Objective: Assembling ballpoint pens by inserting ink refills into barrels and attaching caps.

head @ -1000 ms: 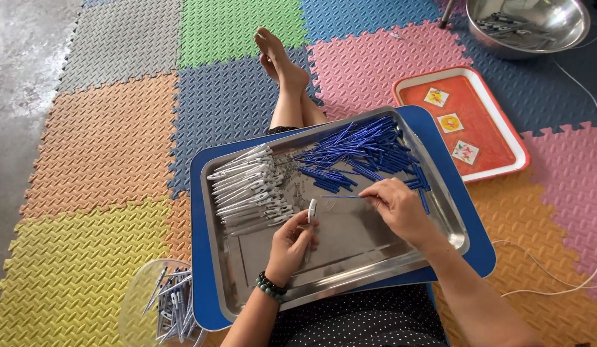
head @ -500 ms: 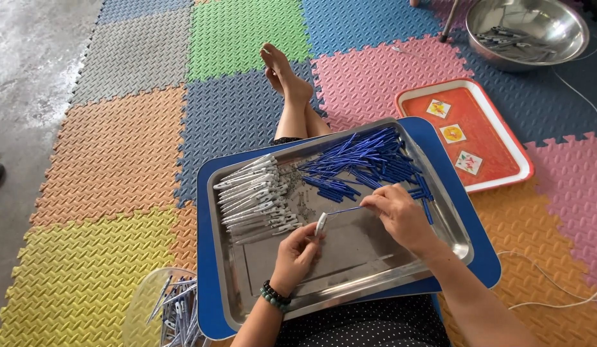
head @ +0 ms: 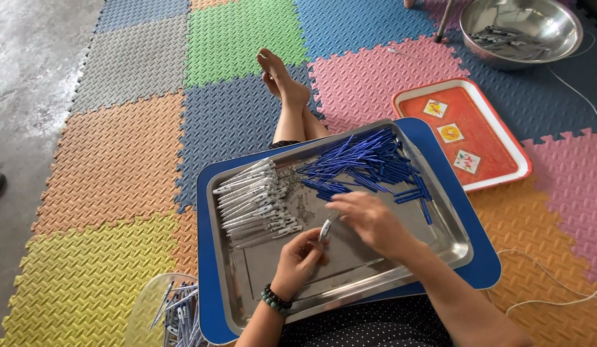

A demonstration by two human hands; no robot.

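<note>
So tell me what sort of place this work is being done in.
Probably a home or small workshop floor used for piecework: the person sits on coloured foam puzzle mats, with a steel tray of blue pen parts on their lap and a steel bowl nearby.

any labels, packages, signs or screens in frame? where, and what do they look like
Three small square picture labels printed on the red tray, in a diagonal row: white squares with red, yellow and mixed-colour motifs.
No packages, signs or screens show.
</note>
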